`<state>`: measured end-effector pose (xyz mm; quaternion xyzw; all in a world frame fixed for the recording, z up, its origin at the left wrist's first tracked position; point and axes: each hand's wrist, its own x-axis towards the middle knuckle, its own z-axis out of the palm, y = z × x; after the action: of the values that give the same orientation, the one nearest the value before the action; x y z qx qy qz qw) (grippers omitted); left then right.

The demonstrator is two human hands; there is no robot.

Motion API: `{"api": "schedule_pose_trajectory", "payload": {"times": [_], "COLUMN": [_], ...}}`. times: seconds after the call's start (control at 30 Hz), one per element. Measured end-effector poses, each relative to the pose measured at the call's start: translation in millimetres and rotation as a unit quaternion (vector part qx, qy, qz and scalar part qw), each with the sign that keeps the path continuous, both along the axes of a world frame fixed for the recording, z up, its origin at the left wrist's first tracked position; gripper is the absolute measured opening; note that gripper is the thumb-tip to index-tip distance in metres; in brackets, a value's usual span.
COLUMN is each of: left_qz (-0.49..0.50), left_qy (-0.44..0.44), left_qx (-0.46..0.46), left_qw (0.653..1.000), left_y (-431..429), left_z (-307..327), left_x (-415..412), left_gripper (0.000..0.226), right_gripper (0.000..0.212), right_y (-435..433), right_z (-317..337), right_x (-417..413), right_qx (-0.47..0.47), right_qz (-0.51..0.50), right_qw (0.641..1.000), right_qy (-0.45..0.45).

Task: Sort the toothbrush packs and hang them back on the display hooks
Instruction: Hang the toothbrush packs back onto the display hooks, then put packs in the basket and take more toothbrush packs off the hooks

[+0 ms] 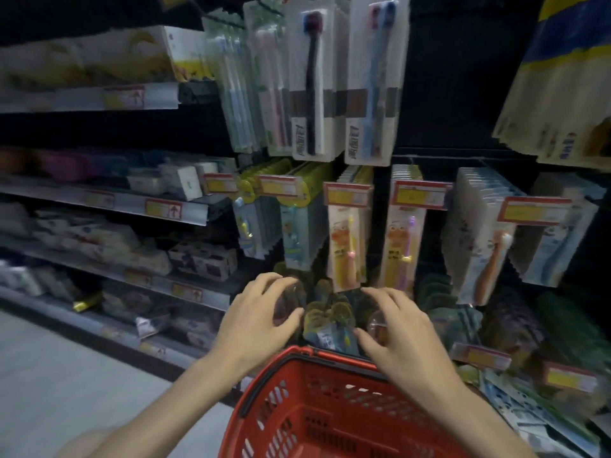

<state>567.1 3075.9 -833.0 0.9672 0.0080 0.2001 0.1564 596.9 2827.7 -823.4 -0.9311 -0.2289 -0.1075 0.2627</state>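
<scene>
Toothbrush packs point(325, 320), a dark bunch with yellowish header cards, sit low on the display just past the far rim of the red basket point(330, 421), between both hands and under the orange kids' packs point(347, 246) on the hooks above. Left hand point(261, 315) and right hand point(393, 328) have fingers spread and curled, closing in from either side; blur hides whether they're actually touching, but nothing looks clamped, so I'd call this the gather/sort step. Next move probably needs a firm grip on the bunch, matching designs, then threading header holes onto a hook.
</scene>
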Motion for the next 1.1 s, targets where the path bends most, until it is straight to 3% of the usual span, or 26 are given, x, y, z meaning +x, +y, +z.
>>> {"api": "schedule_pose_trajectory", "payload": {"times": [0.13, 0.37, 0.6, 0.83, 1.1], "left_qz": [0.057, 0.046, 0.019, -0.071, -0.131], "left_qy": [-0.008, -0.01, -0.058, -0.066, -0.042], "left_qx": [-0.092, -0.202, -0.22, -0.413, -0.537], "left_qw": [0.994, 0.978, 0.974, 0.906, 0.832], "left_y": [26.3, 67.9, 92.0, 83.0, 61.7], "left_z": [-16.6, -8.6, -11.1, -5.0, 7.1], "left_x": [-0.6, 45.0, 61.6, 90.5, 129.0], "left_gripper": [0.038, 0.031, 0.028, 0.039, 0.056], "right_gripper": [0.05, 0.04, 0.063, 0.075, 0.088], "right_y": [27.7, 94.0, 158.4, 196.1, 200.8], "right_z": [-2.7, -1.9, -16.0, -6.4, -1.2], "right_x": [-7.9, 15.5, 59.4, 92.6, 115.8], "right_qx": [0.056, 0.091, 0.149, 0.236, 0.275], "right_qz": [0.005, 0.0, -0.065, -0.121, -0.114], "right_qw": [0.998, 0.995, 0.986, 0.964, 0.952], "right_qy": [0.026, 0.034, 0.024, 0.012, 0.075]}}
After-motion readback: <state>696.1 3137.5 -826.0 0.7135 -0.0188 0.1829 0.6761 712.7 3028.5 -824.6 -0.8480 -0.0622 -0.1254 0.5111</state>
